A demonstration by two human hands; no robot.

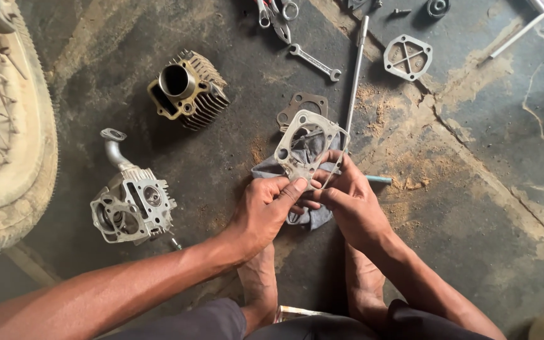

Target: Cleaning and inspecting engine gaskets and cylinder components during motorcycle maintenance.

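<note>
My left hand (266,208) and my right hand (344,195) together hold a thin pale metal gasket (306,141) with a large round hole and small bolt holes. Both pinch its near edge, thumbs on top. A grey rag (310,214) hangs under the gasket between my hands. A darker gasket (301,104) lies on the floor just beyond it. My bare feet rest on the floor below my hands.
A finned engine cylinder (188,89) lies far left of centre. A cylinder head (132,204) with a bent pipe sits at left. A spoked wheel (7,135) fills the left edge. Spanners (314,62), a long rod (354,82) and a metal cover plate (407,58) lie at the top.
</note>
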